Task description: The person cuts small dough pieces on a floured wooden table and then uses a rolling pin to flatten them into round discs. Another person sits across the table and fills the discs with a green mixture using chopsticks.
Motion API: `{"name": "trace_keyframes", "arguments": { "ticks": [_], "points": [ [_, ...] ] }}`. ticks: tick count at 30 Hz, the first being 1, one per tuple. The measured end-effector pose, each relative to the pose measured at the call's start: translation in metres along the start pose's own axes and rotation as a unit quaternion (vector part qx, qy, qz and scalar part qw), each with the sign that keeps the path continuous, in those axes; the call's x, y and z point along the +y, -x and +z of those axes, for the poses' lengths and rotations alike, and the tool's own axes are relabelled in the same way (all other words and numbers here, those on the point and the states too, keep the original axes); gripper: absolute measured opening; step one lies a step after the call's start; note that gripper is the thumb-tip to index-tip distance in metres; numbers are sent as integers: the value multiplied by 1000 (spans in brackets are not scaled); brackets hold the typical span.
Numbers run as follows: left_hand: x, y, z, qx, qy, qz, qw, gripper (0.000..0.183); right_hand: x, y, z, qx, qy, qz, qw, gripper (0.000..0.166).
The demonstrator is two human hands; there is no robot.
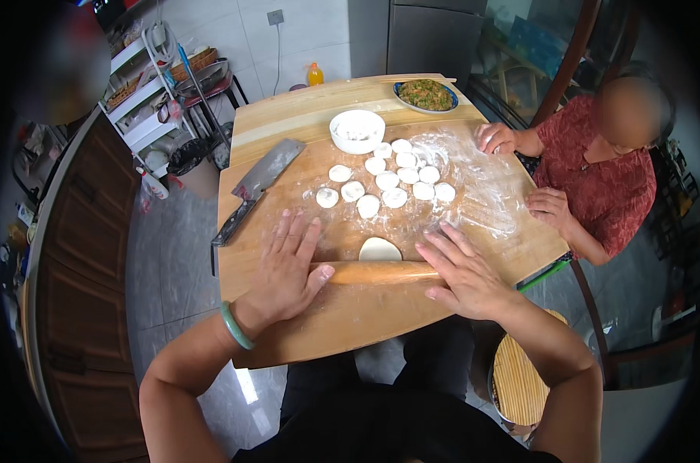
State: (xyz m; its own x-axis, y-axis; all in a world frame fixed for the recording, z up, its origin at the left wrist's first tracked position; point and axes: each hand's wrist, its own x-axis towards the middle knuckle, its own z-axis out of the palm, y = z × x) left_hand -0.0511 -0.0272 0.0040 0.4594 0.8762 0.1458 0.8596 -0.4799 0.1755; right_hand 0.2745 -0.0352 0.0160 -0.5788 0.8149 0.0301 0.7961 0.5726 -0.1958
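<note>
A wooden rolling pin (pixel 373 273) lies crosswise on a floured wooden board (pixel 350 312) in front of me. Its left end is held under the palm of my left hand (pixel 286 272), fingers stretched forward and a green bangle on the wrist. My right hand (pixel 466 272) holds the other end the same way, fingers spread. A flat, pale dough round (pixel 380 250) shows beyond the pin; its near edge is hidden by the pin. Farther up the board lie several small floured dough discs (pixel 387 180), apart from both hands.
A cleaver (pixel 269 171) lies left, handle towards me. Behind the discs are a white bowl of flour (pixel 357 132) and a plate of chopped filling (pixel 425 95). A person in a red shirt (pixel 599 173) sits right, hands at the board. A woven-topped stool (pixel 521 379) stands below right.
</note>
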Motion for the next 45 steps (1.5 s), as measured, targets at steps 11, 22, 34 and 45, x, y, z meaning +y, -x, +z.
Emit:
{"name": "trace_keyframes", "arguments": {
  "ticks": [11, 22, 34, 45],
  "points": [
    [8, -29, -6, 185, 98, 16, 978, 23, 31, -18, 24, 210, -166, 60, 962, 35],
    [39, -71, 20, 72, 330, -19, 941, 14, 24, -15, 28, 285, -274, 162, 904, 33],
    [48, -5, 11, 82, -106, 253, 958, 26, 28, -15, 27, 302, -317, 172, 882, 30],
    [69, -82, 36, 118, -111, 296, 941, 19, 29, -12, 30, 317, -321, 185, 873, 33]
  ]
}}
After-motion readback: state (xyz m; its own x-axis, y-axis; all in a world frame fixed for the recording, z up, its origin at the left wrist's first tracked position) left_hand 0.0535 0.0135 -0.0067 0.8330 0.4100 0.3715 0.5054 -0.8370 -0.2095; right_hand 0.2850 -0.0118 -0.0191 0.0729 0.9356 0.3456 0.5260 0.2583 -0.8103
